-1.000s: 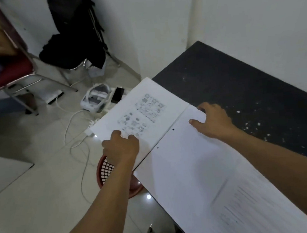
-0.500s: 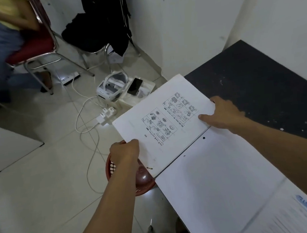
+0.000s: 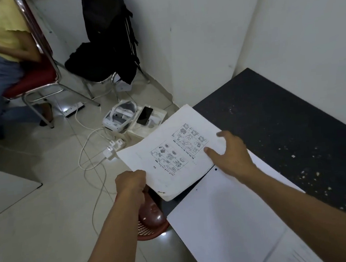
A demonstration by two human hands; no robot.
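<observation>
A black table (image 3: 271, 122) is seen at 3 o'clock, with a blank sheet (image 3: 228, 220) laid on it at 5 o'clock. At centre, over the table's edge, a white worksheet (image 3: 169, 152) printed with two grids of drawings is pinched by the curled left hand (image 3: 130, 182) and gripped by the right hand (image 3: 231, 157), thumb on top.

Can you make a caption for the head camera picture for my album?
Left hand and right hand hold a printed sheet of drawings at the edge of a dark table.
</observation>
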